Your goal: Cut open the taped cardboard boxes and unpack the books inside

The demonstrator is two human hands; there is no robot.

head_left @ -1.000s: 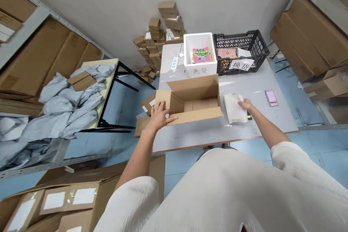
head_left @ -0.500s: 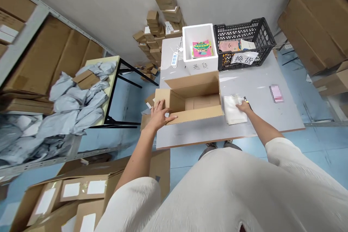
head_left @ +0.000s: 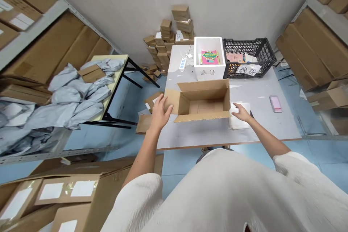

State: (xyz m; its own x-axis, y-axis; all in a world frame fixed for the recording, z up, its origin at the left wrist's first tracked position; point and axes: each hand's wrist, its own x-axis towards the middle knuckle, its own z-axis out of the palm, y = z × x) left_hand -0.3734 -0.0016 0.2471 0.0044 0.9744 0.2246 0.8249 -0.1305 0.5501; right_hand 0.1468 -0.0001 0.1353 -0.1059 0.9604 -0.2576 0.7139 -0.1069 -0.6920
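Note:
An open cardboard box [head_left: 201, 117] stands on the table with its flaps folded outward, and nothing shows inside it. My left hand [head_left: 160, 113], fingers spread, is at the box's left flap [head_left: 172, 100]; whether it touches the flap I cannot tell. Off the box's right side is my right hand [head_left: 241, 113], empty, with thumb and fingers apart. It hovers over a flat white stack [head_left: 240, 122] of what look like bags or sheets. A dark object [head_left: 251, 114], partly hidden, lies by that wrist.
Behind the box stand a white bin [head_left: 209, 73] with booklets and a black crate [head_left: 249, 74]. A power strip [head_left: 183, 64] and a pink item [head_left: 276, 104] lie on the table [head_left: 190, 136]. Grey parcels [head_left: 73, 92] cover a side table at left. Cartons [head_left: 163, 58] are piled by the wall.
My right hand has let go of the dark-ended item at the white stack and moved toward the box. My left hand has eased off the left flap toward its outer edge. The view has shifted.

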